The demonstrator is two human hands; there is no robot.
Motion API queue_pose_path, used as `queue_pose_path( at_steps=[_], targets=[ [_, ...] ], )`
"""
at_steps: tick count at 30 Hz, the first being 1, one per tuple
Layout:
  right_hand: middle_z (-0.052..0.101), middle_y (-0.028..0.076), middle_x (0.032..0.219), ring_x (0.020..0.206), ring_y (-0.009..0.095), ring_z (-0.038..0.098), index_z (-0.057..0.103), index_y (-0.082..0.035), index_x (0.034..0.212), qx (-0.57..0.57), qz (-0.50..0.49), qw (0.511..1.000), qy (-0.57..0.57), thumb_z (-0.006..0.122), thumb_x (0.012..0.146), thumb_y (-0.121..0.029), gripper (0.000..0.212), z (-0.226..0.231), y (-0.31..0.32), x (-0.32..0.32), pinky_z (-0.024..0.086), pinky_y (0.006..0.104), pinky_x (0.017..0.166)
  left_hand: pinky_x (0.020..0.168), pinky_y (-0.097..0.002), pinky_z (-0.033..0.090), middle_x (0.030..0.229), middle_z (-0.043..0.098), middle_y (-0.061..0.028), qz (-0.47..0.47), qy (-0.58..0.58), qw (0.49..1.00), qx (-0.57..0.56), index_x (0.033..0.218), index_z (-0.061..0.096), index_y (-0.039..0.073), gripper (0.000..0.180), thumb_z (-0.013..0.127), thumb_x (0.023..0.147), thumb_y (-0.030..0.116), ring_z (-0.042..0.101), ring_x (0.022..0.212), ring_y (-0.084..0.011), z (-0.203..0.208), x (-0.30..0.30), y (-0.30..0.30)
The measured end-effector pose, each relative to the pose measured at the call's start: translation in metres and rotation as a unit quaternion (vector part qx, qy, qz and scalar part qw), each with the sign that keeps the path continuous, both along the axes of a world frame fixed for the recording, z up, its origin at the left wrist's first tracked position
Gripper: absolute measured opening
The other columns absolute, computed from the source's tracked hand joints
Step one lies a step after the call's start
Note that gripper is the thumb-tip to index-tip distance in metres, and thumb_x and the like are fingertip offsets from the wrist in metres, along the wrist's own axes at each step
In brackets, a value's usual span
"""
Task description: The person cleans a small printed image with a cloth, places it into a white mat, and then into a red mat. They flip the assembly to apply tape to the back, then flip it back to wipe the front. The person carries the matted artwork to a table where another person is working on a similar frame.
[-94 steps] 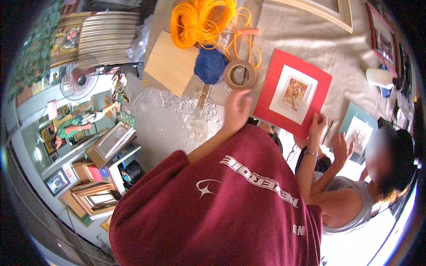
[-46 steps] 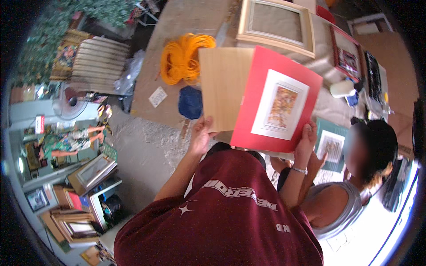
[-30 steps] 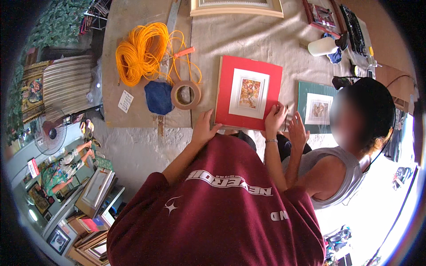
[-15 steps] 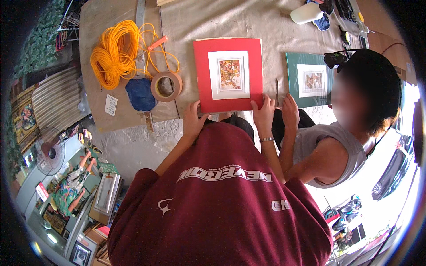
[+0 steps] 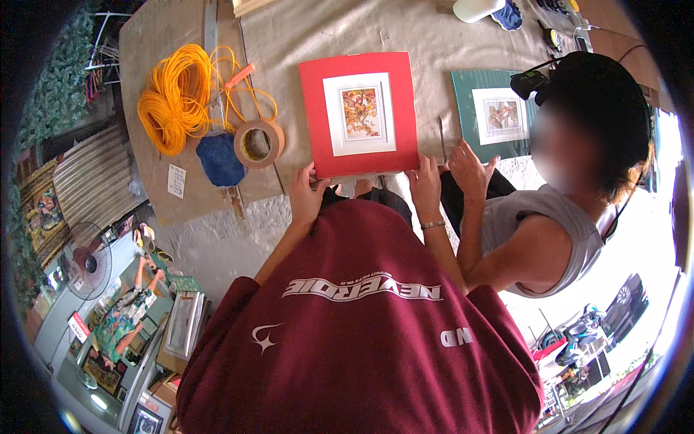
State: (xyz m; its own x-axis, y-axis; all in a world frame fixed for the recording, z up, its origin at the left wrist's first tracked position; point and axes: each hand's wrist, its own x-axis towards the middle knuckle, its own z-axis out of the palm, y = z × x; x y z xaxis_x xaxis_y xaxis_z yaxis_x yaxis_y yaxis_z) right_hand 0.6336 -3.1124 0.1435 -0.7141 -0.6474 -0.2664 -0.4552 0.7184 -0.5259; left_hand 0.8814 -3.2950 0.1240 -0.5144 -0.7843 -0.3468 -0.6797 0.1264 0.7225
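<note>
A red picture mat (image 5: 318,108) with a white inner mat and a small print (image 5: 361,114) of a figure among autumn leaves lies in front of me at the table's near side. My left hand (image 5: 305,199) holds its near left corner, fingers bent over the edge. At the near right corner, my right hand (image 5: 425,186) grips the same edge, with its fingers on top. The undersides of both hands are hidden. Close by on the right, a co-worker's hand (image 5: 470,172) is raised beside a green-matted picture (image 5: 470,108), its thumb apart from the fingers.
Left of the mat lie a tape roll (image 5: 273,145), a dark blue cloth item (image 5: 220,160), a coil of orange cord (image 5: 173,98) and an orange-handled tool (image 5: 241,76). A thin metal tool (image 5: 442,137) lies between the pictures. The co-worker (image 5: 535,239) sits close on my right.
The view has shifted slightly. Relative to the tape roll, the red mat sits a little farther from me. The co-worker's thumb has spread from the fingers.
</note>
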Motion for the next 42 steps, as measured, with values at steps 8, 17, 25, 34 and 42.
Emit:
queue_pose_path(
  at_steps=[8,17,25,34,42],
  targets=[
    [0.060,0.023,0.120,0.109,0.047,0.064,0.056,-0.002,0.135,0.038,0.004,0.999,-0.033,0.076,0.090,-0.008,0.050,-0.001,0.003,-0.007,0.056,0.0520,0.090,0.080,-0.0399,0.058,0.108,0.068,-0.0145,0.016,-0.003,1.000,-0.022,0.132,0.065,0.004,0.050,0.084,0.086,0.015,0.070,0.090,-0.0272,-0.001,-0.002,0.006],
    [0.061,0.024,0.119,0.106,0.047,0.065,0.057,0.001,0.129,0.034,0.032,0.999,-0.008,0.075,0.092,-0.011,0.043,-0.005,0.004,-0.009,0.056,0.0522,0.087,0.082,-0.0402,0.058,0.106,0.069,-0.0149,0.030,-0.033,0.999,-0.019,0.126,0.067,0.003,0.045,0.085,0.086,0.014,0.070,0.090,-0.0276,-0.002,-0.003,0.008],
    [0.069,0.021,0.108,0.102,0.042,0.068,0.062,0.000,0.117,0.055,-0.016,0.998,0.005,0.077,0.091,-0.010,0.032,-0.013,0.010,-0.001,0.056,0.0501,0.085,0.080,-0.0407,0.058,0.105,0.071,-0.0160,0.041,-0.024,0.999,-0.004,0.121,0.068,0.002,0.043,0.086,0.084,0.014,0.071,0.088,-0.0277,-0.009,-0.001,0.007],
    [0.069,0.020,0.102,0.096,0.042,0.069,0.060,-0.002,0.112,0.024,0.016,0.998,0.054,0.076,0.091,-0.014,0.030,-0.022,0.016,-0.001,0.058,0.0495,0.079,0.077,-0.0402,0.058,0.099,0.073,-0.0150,0.038,-0.010,0.999,-0.016,0.117,0.070,0.001,0.041,0.088,0.083,0.014,0.073,0.084,-0.0264,-0.012,0.002,0.006],
    [0.072,0.019,0.099,0.095,0.040,0.070,0.063,0.000,0.113,0.040,0.026,0.998,0.031,0.077,0.091,-0.011,0.028,-0.020,0.017,-0.005,0.057,0.0492,0.080,0.077,-0.0400,0.058,0.098,0.073,-0.0158,0.039,-0.008,0.999,-0.024,0.117,0.070,0.000,0.040,0.087,0.084,0.014,0.073,0.084,-0.0273,-0.008,0.000,0.008]
  ],
)
